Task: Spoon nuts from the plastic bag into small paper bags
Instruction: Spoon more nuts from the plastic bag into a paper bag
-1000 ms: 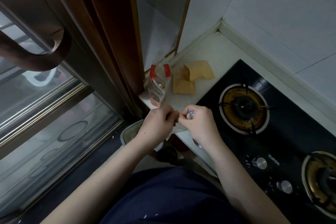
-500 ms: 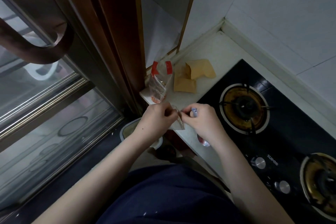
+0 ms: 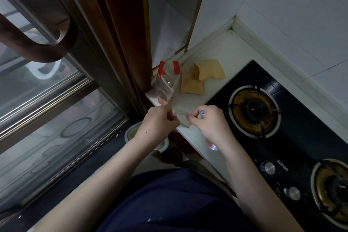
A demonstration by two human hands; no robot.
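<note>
On the far left I see a brown sliding door with a curved dark handle (image 3: 37, 47) and glass panels. Below it, near the floor, the pale rim of a round bin (image 3: 130, 133) shows behind the left forearm.

The left hand (image 3: 158, 124) is over the front edge of the white stone counter (image 3: 222, 51). Its fingers are curled and they pinch the left side of a small pale, half-transparent bag (image 3: 183, 117). I cannot tell for sure if this bag is thin paper or plastic.

Behind the hands, at the corner of the counter next to the door frame, stands the clear plastic bag with red strips at its mouth (image 3: 165, 84). It is upright and open, and something reddish lies at its bottom; the nuts themselves I cannot make out. Just beside it, to the right, lie two small brown paper bags (image 3: 193, 85), one partly over the other.

The right hand (image 3: 209, 124) pinches the other side of the small pale bag, so the bag is stretched between both hands. The same hand also grips a plastic spoon: the bluish handle end (image 3: 201, 114) sticks out above the fingers, and the other end (image 3: 211, 146) shows below the wrist.

On the right is a black glass gas stove (image 3: 293, 122) with two burners and two silver knobs.
</note>
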